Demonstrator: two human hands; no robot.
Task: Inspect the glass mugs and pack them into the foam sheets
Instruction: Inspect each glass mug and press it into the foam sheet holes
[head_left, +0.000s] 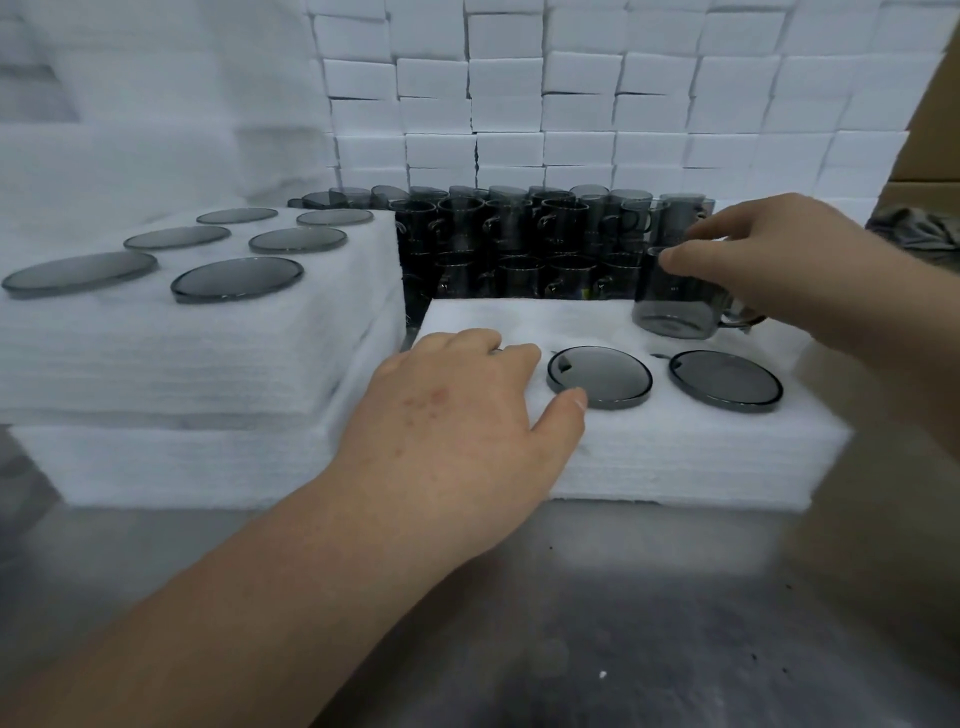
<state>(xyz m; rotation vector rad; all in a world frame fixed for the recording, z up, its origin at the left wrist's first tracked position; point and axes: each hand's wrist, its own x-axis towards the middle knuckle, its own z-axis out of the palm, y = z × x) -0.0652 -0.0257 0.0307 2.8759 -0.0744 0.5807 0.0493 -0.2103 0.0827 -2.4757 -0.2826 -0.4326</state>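
My right hand (769, 260) grips a smoky grey glass mug (675, 301) by its rim, held upright just above the back right of a white foam sheet (649, 457). Two mugs are sunk in this sheet, showing only round dark bases: one (600, 375) in the middle and one (725, 381) to its right. My left hand (467, 410) rests flat on the foam's left part, thumb touching the middle mug's edge. Behind the foam stand several loose grey mugs (519, 234) in stacked rows.
At left is a taller foam stack (208, 353) with several packed mugs showing as grey discs. A wall of white foam blocks (571, 93) fills the back. A cardboard box (930, 130) stands at right. A steel table (571, 623) lies in front.
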